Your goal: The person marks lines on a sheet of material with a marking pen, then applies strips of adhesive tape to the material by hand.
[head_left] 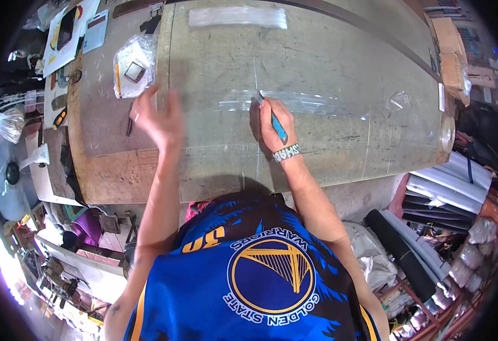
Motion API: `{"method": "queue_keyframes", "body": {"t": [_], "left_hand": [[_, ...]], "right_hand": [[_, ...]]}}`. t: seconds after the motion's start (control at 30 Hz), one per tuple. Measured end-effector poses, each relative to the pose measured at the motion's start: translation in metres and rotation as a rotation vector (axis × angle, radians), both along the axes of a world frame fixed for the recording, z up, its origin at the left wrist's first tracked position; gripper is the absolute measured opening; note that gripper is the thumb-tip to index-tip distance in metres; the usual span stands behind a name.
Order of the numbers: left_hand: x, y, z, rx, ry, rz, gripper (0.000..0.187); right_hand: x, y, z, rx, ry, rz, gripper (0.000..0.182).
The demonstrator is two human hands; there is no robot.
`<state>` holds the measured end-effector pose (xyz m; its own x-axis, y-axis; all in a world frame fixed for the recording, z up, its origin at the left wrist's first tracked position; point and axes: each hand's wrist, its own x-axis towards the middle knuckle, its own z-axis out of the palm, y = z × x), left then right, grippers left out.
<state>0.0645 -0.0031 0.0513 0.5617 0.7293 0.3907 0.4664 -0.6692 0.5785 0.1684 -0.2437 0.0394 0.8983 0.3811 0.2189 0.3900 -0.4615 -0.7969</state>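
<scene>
At the centre of the frame, on the tabletop (118,176), the right hand (271,128) grips a blue cutter (277,126) mid-score on a clear sheet (317,102), the left hand (160,116) hovering released; next likely needs a steady, straight pull.
</scene>
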Motion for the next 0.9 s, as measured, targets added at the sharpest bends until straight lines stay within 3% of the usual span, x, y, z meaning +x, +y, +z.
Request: {"method": "queue_keyframes", "body": {"t": [0.03,0.1,0.17,0.27,0.33,0.77,0.83,0.9], "left_hand": [[0.024,-0.013,0.019,-0.127,-0.017,-0.188,0.032],[0.064,-0.026,0.025,-0.161,0.042,-0.742,0.036],[0.100,-0.035,0.016,-0.113,0.219,-1.097,0.038],[0.131,-0.031,0.007,-0.053,0.492,-1.291,0.037],[0.139,-0.028,0.006,-0.066,0.542,-1.327,0.038],[0.142,-0.025,0.003,-0.035,0.614,-1.321,0.050],[0.142,-0.023,0.001,-0.023,0.594,-1.321,0.050],[0.142,-0.026,-0.003,-0.024,0.602,-1.322,0.048]], "right_hand": [[-0.001,0.001,0.001,0.002,-0.002,0.021,0.030],[0.000,0.002,0.000,-0.044,0.006,0.026,0.028],[0.000,0.001,0.000,-0.090,0.080,0.024,0.026],[0.003,0.003,-0.002,-0.097,0.067,0.035,0.025],[0.000,0.004,0.007,-0.100,0.151,0.038,0.025],[-0.020,-0.005,0.008,-0.160,0.044,0.077,0.026],[-0.046,-0.020,0.019,-0.280,0.155,0.097,0.026],[-0.064,-0.037,0.027,-0.222,0.291,0.120,0.027]]}}
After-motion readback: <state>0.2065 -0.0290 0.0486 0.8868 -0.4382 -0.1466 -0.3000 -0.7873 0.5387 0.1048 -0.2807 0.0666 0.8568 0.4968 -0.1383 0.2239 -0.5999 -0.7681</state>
